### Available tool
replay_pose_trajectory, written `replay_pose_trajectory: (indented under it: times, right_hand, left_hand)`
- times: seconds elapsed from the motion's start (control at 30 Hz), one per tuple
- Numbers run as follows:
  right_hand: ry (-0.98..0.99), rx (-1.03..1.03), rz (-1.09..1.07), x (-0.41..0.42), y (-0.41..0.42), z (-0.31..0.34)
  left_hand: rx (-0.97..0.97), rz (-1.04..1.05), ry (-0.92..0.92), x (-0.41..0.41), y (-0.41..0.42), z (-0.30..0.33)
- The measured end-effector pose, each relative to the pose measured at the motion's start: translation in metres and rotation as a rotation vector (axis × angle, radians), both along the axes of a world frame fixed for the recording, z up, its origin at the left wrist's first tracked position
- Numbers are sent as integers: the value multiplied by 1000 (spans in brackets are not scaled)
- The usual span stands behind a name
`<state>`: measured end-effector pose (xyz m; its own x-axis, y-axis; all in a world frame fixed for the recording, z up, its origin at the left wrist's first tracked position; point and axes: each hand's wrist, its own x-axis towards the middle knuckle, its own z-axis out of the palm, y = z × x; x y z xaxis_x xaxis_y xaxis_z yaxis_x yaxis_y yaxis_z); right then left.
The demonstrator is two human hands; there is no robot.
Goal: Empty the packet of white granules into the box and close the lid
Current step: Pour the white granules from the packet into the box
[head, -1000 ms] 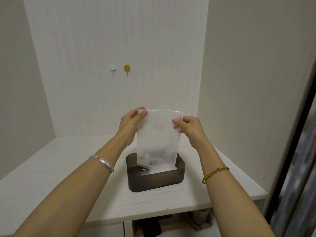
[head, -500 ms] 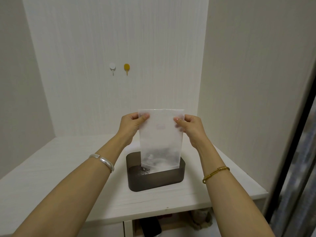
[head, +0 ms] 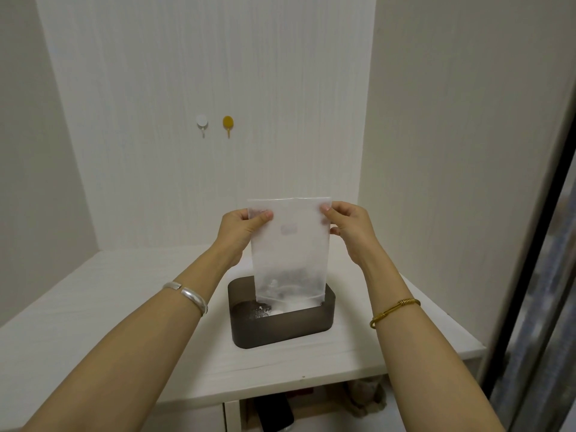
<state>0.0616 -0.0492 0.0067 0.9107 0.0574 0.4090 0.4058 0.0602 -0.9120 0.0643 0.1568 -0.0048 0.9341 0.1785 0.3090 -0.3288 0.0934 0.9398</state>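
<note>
A translucent white packet (head: 290, 244) hangs upright over a dark brown box (head: 280, 327) on the white table. My left hand (head: 243, 229) pinches the packet's upper left corner and my right hand (head: 349, 226) pinches its upper right corner. The packet's lower end dips just inside the box's rim, toward the right side. White granules (head: 274, 310) lie on the box floor below it. The box is open, and no lid is in view.
The white table (head: 109, 322) stands in a corner with walls at the back and right. Two small hooks, white (head: 202, 121) and yellow (head: 228, 123), are on the back wall. An open shelf with dark items (head: 274, 413) lies under the table front.
Both hands shifted the packet slightly to the right and straightened it upright over the box. Its lower end stays inside the rim.
</note>
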Motion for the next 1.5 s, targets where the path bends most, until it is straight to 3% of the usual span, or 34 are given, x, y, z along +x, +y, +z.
replay_pose_trajectory:
  times: [0.4, 0.67, 0.77, 0.83, 1.1, 1.3, 1.5]
  right_hand:
    - [-42, 42, -169, 4, 8, -2]
    - [47, -122, 79, 4, 1, -6]
    - [138, -236, 72, 4, 2, -12]
    - [178, -194, 44, 4, 5, -14]
    - [201, -295, 65, 4, 5, -19]
    - [144, -161, -21, 4, 9, -28]
    - [93, -78, -24, 5, 13, -28]
  left_hand:
    - [-4, -28, -14, -9, -6, 5]
    - [-69, -72, 40, -12, -5, 5]
    - [-45, -43, 19, -12, -6, 4]
    - [-26, -4, -4, -12, -7, 3]
    - [-30, 2, -58, -13, -5, 4]
    - [-24, -84, -48, -14, -1, -1]
    - [154, -165, 116, -11, 10, -29]
